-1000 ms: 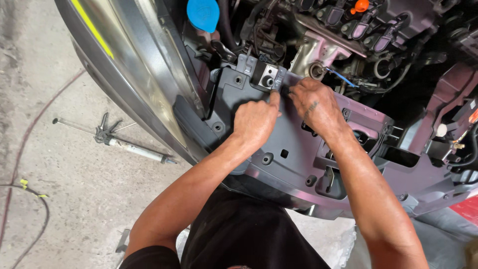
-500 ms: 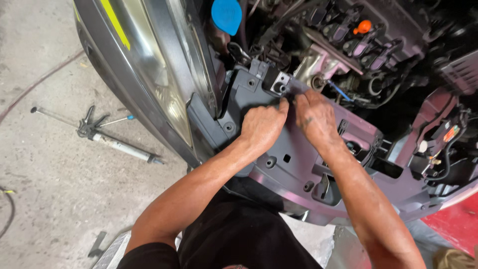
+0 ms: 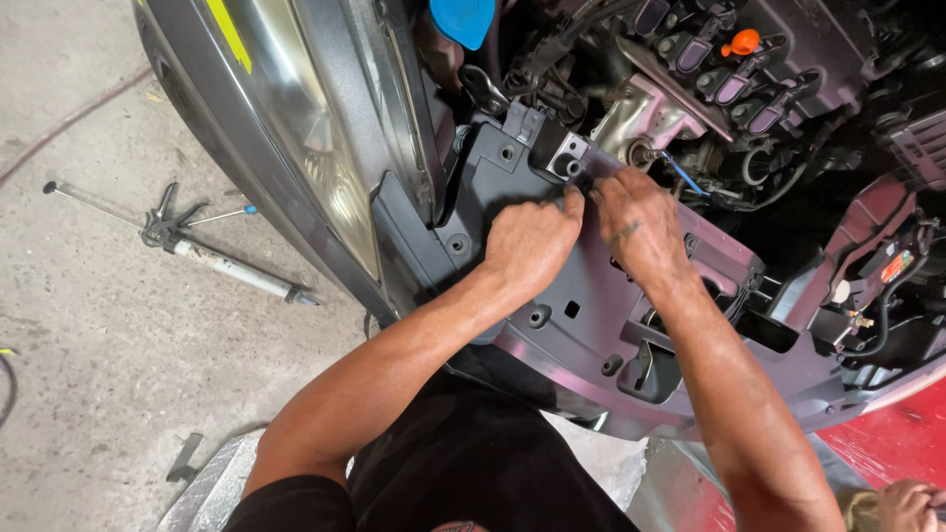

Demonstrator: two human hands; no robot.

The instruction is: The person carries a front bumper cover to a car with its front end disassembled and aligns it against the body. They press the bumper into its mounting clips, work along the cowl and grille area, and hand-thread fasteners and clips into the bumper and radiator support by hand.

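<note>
I look down at the open front of a car. A dark grey plastic support panel (image 3: 591, 325) spans the engine bay's front edge. My left hand (image 3: 532, 241) rests on the panel with fingers curled, its thumb reaching toward a small black bracket (image 3: 564, 156). My right hand (image 3: 636, 227) lies beside it on the panel, fingertips pinched close to the same bracket. What the fingertips grip is hidden. To the left of the bracket sits the headlight (image 3: 325, 148).
A grease gun (image 3: 212, 258) lies on the concrete floor at left. A blue cap (image 3: 463, 20) and an orange cap (image 3: 744, 41) show among the engine parts. Red bodywork (image 3: 887, 443) is at lower right, with another person's hand (image 3: 907, 504) at the corner.
The view has shifted, so the car sits further right and lower in frame. Both hands stay on the panel by the bracket, with the right fingertips drawn closer to it.
</note>
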